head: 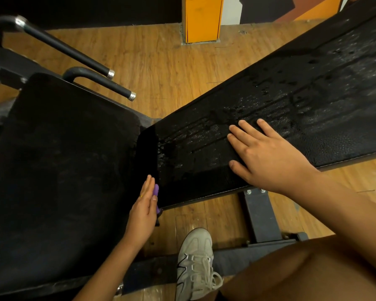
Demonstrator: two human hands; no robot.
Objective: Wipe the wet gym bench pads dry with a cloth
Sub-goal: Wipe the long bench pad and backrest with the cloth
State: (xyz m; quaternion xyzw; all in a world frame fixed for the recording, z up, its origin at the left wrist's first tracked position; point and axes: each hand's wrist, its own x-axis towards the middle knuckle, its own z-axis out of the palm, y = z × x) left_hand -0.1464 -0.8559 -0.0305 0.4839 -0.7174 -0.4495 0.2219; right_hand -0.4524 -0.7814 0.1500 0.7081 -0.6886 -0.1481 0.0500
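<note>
Far left, two black handles (70, 48) with chrome ends are sticking out over the wooden floor (161, 61) from the dark frame. Below them the seat pad (63, 159) is lying broad and black, looking matte, with no clear droplets showing.

At its right edge, in the narrow gap between the two pads, the left hand (142, 210) is standing edge-on with its fingers straight and together. Its thumb is pinning the purple cloth (156, 189) against them. Only two small bits of the cloth are showing, and they are touching the near end of the back pad; the hand is hiding the rest.

The back pad (302, 101) is running up and away to the right. Beads and streaks of water are glistening across it, thickest along its middle and far end. The right hand (267, 157) is resting palm-down on the pad's near part, fingers spread and flat, holding nothing, with its forearm crossing the pad's near edge.

Behind, an orange pillar (203, 18) is standing on the floor. Under the back pad, a bolted steel upright (258, 216) is carrying it. Just beside that, a white laced shoe (195, 259) is resting on the floor, and a bare knee (313, 268) is filling the lower right corner.
</note>
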